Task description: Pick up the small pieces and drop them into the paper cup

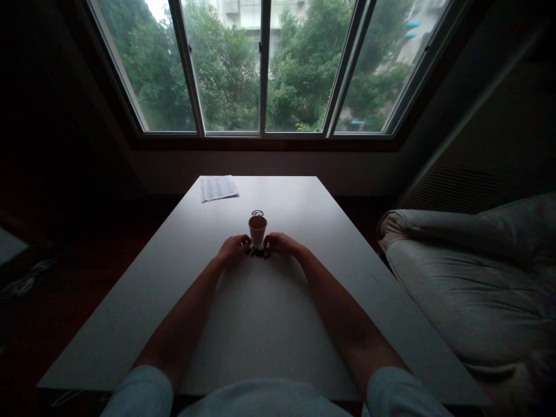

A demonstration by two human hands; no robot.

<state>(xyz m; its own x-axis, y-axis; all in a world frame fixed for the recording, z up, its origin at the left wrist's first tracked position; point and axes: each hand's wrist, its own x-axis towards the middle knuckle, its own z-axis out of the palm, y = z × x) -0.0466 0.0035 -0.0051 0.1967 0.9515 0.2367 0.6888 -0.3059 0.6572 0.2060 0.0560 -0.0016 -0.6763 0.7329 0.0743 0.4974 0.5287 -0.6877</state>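
Observation:
A paper cup [258,230] stands upright on the white table, its mouth facing up. Several small dark pieces [259,253] lie in a loose row at its near side; their kind is too small to tell. On the left of the cup is my left hand [233,248], fingers bent together and down at the dark pieces. My right hand [280,242] is close by the cup's right side, its fingers curled inward near the other end of the row. Whatever either hand pinches is too small and dim to name. Behind the cup lies a dark ring-shaped item [258,213].
Printed sheets of paper [219,188] lie at the far left corner of the white table [260,324]. A padded sofa [469,278] stands along the right side. Beyond the table's far edge is a wide window [263,69]. The room is dim.

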